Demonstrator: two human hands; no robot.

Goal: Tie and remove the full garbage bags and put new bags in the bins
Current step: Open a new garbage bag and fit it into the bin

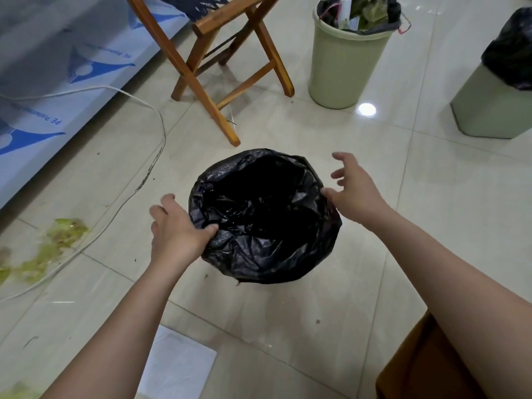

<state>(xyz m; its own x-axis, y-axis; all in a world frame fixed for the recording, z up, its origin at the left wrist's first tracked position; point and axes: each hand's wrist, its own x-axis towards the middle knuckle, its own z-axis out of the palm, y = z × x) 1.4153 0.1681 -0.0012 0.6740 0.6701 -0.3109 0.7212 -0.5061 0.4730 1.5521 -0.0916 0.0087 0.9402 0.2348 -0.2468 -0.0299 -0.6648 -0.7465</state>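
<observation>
A black garbage bag (pixel 264 220) lines a bin on the floor right below me, its mouth folded over the rim and its inside dark; the bin itself is hidden by the plastic. My left hand (pixel 178 228) grips the bag's folded edge at the left side, thumb pressed on the plastic. At the right edge my right hand (pixel 354 188) has its fingers spread, the thumb tip touching the bag. Farther back stands a green bin (pixel 342 64) with a black bag full of rubbish (pixel 362 12). Another green bin (pixel 495 108) with a black bag (pixel 512 50) is at the far right.
A wooden folding chair (pixel 218 59) stands behind the near bin. A white cable (pixel 138 180) curves over the tiles on the left, beside scattered green scraps (pixel 54 240). A blue and white sheet (pixel 43 90) lies at far left, a white paper (pixel 178 367) near my feet.
</observation>
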